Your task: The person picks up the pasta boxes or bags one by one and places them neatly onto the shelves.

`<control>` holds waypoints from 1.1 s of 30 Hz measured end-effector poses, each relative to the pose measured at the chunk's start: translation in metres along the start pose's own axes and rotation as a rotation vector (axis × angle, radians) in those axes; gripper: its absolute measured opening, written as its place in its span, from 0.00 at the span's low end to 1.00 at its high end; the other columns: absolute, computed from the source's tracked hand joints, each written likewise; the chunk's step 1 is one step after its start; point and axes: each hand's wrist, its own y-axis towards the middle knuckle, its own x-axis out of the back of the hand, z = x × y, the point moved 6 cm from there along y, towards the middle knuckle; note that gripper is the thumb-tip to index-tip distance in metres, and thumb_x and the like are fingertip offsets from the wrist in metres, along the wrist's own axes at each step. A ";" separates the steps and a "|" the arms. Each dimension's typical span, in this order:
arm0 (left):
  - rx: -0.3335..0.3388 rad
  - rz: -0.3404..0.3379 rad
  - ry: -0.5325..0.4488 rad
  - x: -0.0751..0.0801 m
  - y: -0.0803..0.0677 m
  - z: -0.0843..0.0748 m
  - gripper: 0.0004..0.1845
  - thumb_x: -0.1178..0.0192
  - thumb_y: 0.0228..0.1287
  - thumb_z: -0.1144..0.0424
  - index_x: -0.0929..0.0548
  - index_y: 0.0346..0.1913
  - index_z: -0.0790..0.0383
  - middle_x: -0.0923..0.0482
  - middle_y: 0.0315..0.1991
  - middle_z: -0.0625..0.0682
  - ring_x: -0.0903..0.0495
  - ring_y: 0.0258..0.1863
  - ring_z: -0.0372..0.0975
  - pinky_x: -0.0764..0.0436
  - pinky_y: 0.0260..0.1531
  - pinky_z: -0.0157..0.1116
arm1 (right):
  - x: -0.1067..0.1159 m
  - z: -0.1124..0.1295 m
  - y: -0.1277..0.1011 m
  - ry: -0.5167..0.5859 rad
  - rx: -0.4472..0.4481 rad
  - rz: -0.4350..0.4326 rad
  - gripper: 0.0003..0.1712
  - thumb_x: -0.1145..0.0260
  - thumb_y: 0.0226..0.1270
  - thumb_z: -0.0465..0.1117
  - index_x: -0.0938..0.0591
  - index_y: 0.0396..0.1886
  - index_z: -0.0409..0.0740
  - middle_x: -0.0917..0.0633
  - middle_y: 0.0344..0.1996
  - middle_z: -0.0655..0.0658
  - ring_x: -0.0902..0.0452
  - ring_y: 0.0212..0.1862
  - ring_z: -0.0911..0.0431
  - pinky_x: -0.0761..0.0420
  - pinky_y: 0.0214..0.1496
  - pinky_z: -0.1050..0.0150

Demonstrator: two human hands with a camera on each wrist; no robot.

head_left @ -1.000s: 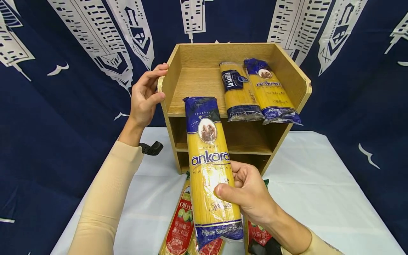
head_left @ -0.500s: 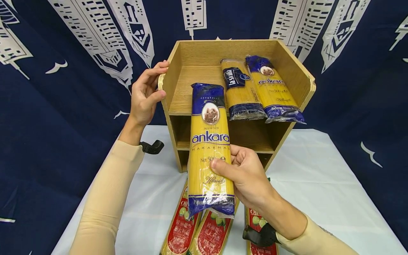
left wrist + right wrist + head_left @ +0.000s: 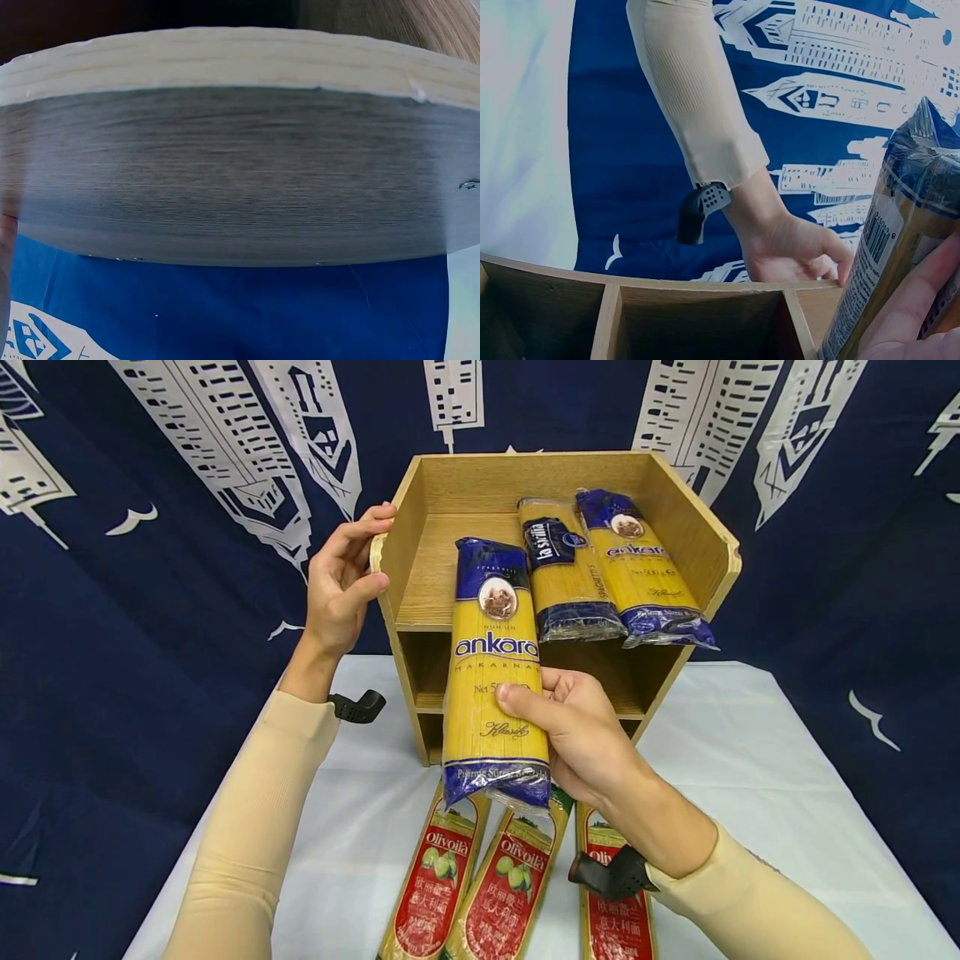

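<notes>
My right hand (image 3: 588, 731) grips a yellow-and-blue Ankara spaghetti pack (image 3: 487, 743) by its right side, thumb across the front. The pack tilts, its top end overlapping the top shelf's front edge. In the right wrist view the pack (image 3: 881, 247) shows its barcode side beside my fingers (image 3: 919, 296). My left hand (image 3: 337, 585) holds the left side panel of a small wooden shelf unit (image 3: 540, 458), thumb at the front edge and fingertips over the top. That panel (image 3: 240, 157) fills the left wrist view. To the right, a La Sicilia spaghetti pack (image 3: 573, 585) and another Ankara pack (image 3: 652, 577) lie on the top shelf.
Red-labelled Olivoila pasta packs (image 3: 431, 893) lie on the white tablecloth (image 3: 720, 760) before the shelf unit, two together and one under my right wrist. Below the top shelf are further compartments (image 3: 697, 326). A dark blue printed cloth (image 3: 187, 577) hangs behind.
My right hand has raised the Ankara spaghetti pack forward toward the top shelf, uncovering more of the Olivoila packs. My left hand stays on the side panel.
</notes>
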 end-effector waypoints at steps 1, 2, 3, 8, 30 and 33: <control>0.001 -0.002 0.001 0.000 0.000 0.000 0.24 0.33 0.50 0.68 0.17 0.54 0.69 0.24 0.63 0.63 0.34 0.72 0.53 0.42 0.74 0.49 | 0.000 0.001 0.001 0.005 -0.007 -0.003 0.24 0.41 0.74 0.33 0.29 0.66 0.26 0.15 0.53 0.32 0.14 0.51 0.42 0.16 0.50 0.47; 0.002 -0.003 0.003 0.001 -0.001 0.000 0.24 0.33 0.50 0.68 0.17 0.54 0.69 0.24 0.63 0.63 0.34 0.72 0.53 0.42 0.74 0.49 | 0.000 0.002 0.003 0.012 -0.013 -0.005 0.24 0.41 0.74 0.33 0.29 0.66 0.26 0.15 0.53 0.32 0.14 0.51 0.42 0.16 0.51 0.47; 0.002 -0.005 0.003 0.001 -0.001 0.000 0.24 0.33 0.50 0.68 0.17 0.54 0.69 0.24 0.63 0.63 0.34 0.72 0.53 0.42 0.74 0.49 | 0.001 0.003 0.004 0.016 -0.021 -0.008 0.24 0.42 0.75 0.34 0.29 0.66 0.26 0.16 0.54 0.32 0.14 0.51 0.42 0.16 0.51 0.47; -0.003 -0.008 0.006 0.002 -0.002 0.001 0.24 0.33 0.50 0.67 0.17 0.54 0.69 0.24 0.63 0.63 0.34 0.72 0.53 0.42 0.74 0.49 | 0.002 0.006 0.012 0.031 -0.048 -0.025 0.24 0.41 0.76 0.36 0.28 0.66 0.28 0.16 0.55 0.32 0.14 0.52 0.43 0.17 0.52 0.48; -0.007 -0.001 0.004 0.001 0.000 0.003 0.27 0.26 0.52 0.60 0.17 0.54 0.69 0.24 0.64 0.63 0.34 0.72 0.53 0.42 0.74 0.49 | 0.012 0.008 0.024 0.028 -0.041 -0.078 0.24 0.40 0.76 0.38 0.29 0.65 0.29 0.15 0.53 0.38 0.14 0.50 0.48 0.15 0.53 0.54; -0.013 -0.001 0.008 0.001 0.000 0.002 0.27 0.27 0.52 0.60 0.17 0.54 0.69 0.24 0.63 0.63 0.34 0.72 0.53 0.42 0.74 0.49 | 0.010 0.009 0.018 0.014 -0.025 -0.050 0.25 0.40 0.75 0.35 0.31 0.67 0.29 0.16 0.55 0.36 0.14 0.52 0.46 0.16 0.54 0.54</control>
